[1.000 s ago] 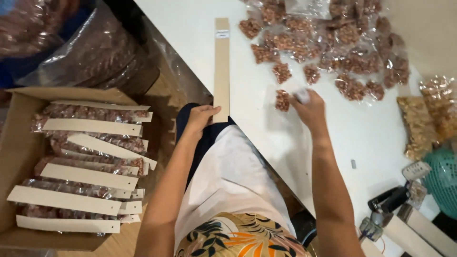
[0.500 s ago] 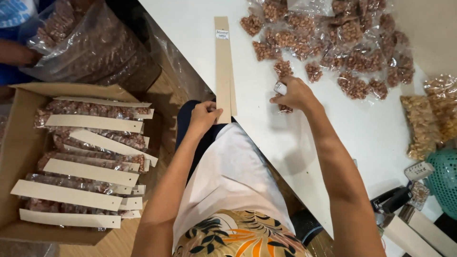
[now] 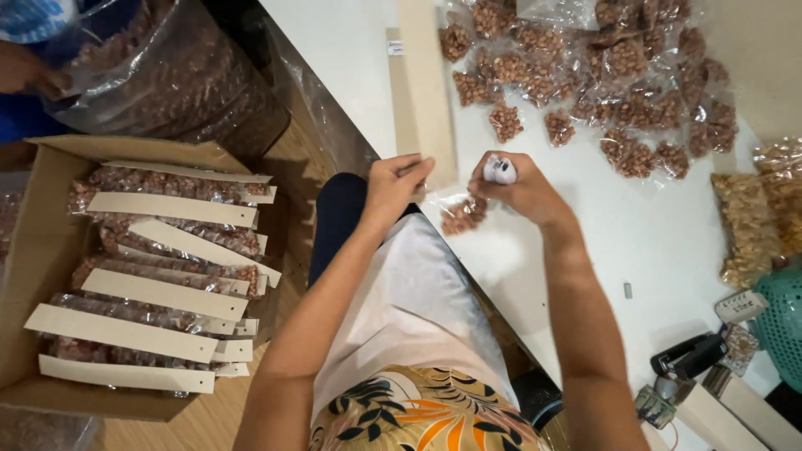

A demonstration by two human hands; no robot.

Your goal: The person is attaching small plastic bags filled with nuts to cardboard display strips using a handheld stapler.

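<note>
My left hand (image 3: 393,188) pinches the near end of a long tan cardboard strip (image 3: 422,92) that lies on the white table (image 3: 635,242). My right hand (image 3: 518,188) is closed around a small white object (image 3: 501,169) and the top of a small clear bag of brown nuts (image 3: 464,215). The bag hangs just below that hand, next to the strip's end. A heap of similar small nut bags (image 3: 601,75) lies farther back on the table.
A cardboard box (image 3: 50,250) at the left holds several card strips with nut bags. Large plastic sacks of nuts (image 3: 184,75) stand behind it, with another person's arm (image 3: 21,67) there. Bags of pale snacks (image 3: 752,209), a stapler (image 3: 689,355) and a teal basket (image 3: 781,313) sit at right.
My right hand has drawn back from the heap with one nut bag, over to the strip's near end. My left hand has come up onto the strip. The view has moved closer.
</note>
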